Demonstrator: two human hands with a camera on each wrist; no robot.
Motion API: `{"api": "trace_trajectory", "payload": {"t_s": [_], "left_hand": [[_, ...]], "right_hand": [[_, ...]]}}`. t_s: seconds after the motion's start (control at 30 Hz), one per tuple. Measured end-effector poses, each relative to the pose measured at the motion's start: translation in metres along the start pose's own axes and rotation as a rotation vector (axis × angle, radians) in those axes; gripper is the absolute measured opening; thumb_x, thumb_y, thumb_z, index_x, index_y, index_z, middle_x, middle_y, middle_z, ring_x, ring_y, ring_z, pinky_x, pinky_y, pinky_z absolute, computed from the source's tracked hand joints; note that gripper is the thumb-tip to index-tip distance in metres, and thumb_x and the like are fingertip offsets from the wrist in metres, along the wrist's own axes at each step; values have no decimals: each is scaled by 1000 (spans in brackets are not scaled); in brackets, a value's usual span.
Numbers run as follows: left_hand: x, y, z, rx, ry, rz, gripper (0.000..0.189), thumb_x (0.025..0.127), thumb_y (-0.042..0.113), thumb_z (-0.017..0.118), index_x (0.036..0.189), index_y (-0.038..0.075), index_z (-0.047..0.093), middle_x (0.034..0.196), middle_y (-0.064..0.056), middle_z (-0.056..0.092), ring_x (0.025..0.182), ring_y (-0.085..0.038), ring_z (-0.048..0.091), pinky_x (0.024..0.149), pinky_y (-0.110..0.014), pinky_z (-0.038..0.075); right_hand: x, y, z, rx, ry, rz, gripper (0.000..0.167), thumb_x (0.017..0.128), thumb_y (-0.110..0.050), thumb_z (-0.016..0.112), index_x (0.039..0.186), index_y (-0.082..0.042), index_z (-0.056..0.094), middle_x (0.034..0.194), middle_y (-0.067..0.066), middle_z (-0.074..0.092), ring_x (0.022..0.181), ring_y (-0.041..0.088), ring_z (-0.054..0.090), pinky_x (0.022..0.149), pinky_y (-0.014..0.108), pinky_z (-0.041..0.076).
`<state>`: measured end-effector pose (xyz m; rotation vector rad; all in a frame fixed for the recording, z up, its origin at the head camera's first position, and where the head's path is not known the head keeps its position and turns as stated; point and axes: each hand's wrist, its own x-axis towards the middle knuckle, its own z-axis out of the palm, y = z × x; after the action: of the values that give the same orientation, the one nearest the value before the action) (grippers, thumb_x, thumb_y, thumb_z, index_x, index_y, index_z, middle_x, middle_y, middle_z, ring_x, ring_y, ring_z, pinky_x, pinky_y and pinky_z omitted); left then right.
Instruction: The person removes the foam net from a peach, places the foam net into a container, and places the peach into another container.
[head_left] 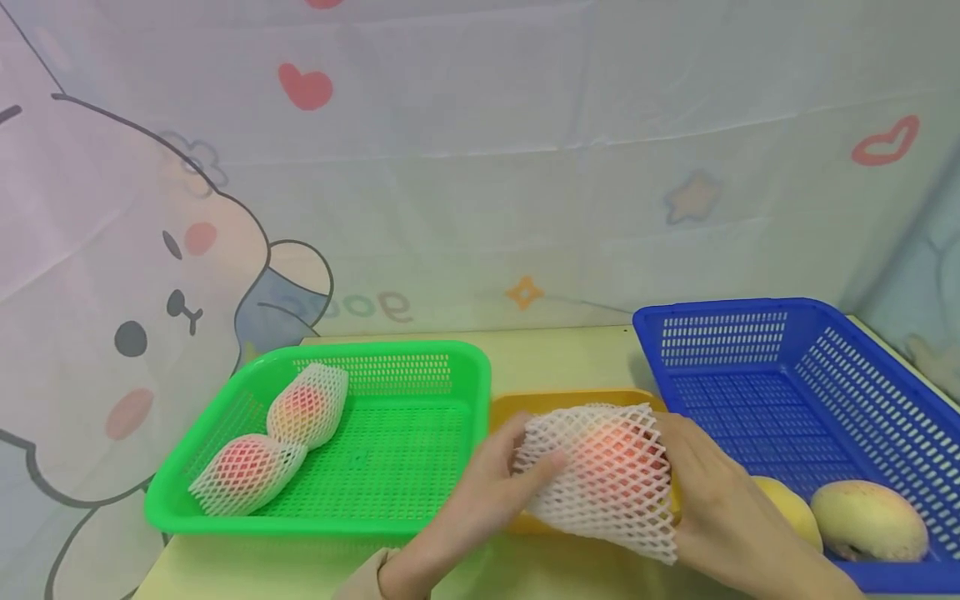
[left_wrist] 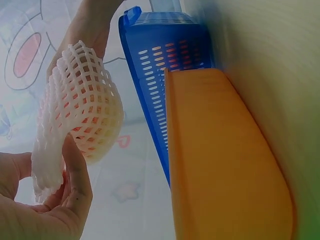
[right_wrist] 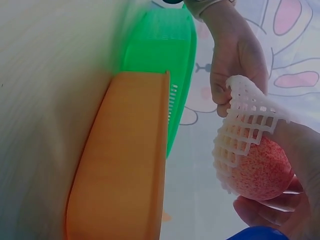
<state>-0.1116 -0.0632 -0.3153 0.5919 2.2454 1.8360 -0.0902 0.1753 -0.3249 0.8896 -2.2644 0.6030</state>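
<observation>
Over the yellow tray, a red-and-yellow peach [right_wrist: 262, 170] sits partly inside a white foam net sleeve [head_left: 600, 475]. My left hand [head_left: 498, 471] pinches the gathered end of the sleeve between thumb and fingers, as the left wrist view shows. On the other side, my right hand [head_left: 716, 492] holds the peach at the sleeve's wide end, its fingers around the fruit. The peach's red, speckled end is bare in the right wrist view, while the net covers the rest. Below both hands is the yellow tray [head_left: 570, 398], its inside mostly hidden by them.
At left, a green basket [head_left: 405, 525] contains two net-wrapped peaches [head_left: 309, 407]. The blue basket [head_left: 750, 400] at right contains a yellow-pink fruit [head_left: 870, 521] and another yellow one [head_left: 791, 510], partly behind my right hand. A printed curtain [head_left: 480, 208] hangs behind the table [head_left: 555, 358].
</observation>
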Motion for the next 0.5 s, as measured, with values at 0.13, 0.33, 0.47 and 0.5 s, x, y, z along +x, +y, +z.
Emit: {"api": "trace_trajectory", "payload": {"t_s": [0.13,0.33,0.47,0.5], "left_hand": [[0,0,-1,0,15,-1,28,93,24,61,117,9,57,112,-14,67,89,-15,65,76,-27,55],[2,0,-3,-21,17,8,25,93,19,61,114,5,56,111,-18,67,87,-14,65,74,-26,55],[3,-1,-4,-33,18,9,25,93,18,60,114,5,56,110,-18,67,85,-14,65,73,-27,56],[3,-1,-4,-35,18,7,25,93,18,61,114,5,56,110,-18,67,85,-13,65,73,-27,55]], "right_hand": [[0,0,-2,-20,4,29,76,85,-69,45,125,-5,52,119,1,55,108,12,50,101,7,28],[1,1,-4,-35,14,36,79,84,-70,43,126,-4,51,121,3,55,109,14,50,103,4,24],[1,3,-5,-55,16,39,83,84,-71,41,128,-1,49,123,7,55,111,18,50,106,2,18],[1,3,-6,-61,15,40,83,85,-71,40,128,-1,49,124,8,54,111,18,50,106,1,18]]}}
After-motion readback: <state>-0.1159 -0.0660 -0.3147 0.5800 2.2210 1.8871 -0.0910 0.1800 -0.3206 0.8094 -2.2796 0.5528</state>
